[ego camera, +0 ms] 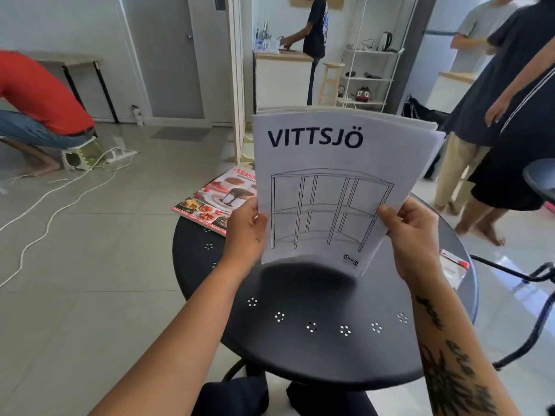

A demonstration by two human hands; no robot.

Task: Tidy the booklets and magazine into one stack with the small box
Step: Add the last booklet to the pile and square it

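Observation:
Several white booklets (336, 163) are held upright together above the round black table (315, 340), the front one printed with VITTSJÖ and a shelf drawing. My left hand (244, 232) grips their lower left edge and my right hand (413, 235) grips the lower right edge. A colourful food magazine (217, 199) lies flat at the table's far left edge, partly hidden behind the booklets. A small white and red box (453, 267) rests at the table's right edge, beside my right wrist.
A black chair (540, 271) stands to the right of the table. Two people stand at the right, one crouches in a red shirt (42, 91) at the left, another stands at a far counter. White cables (60, 202) trail over the tiled floor.

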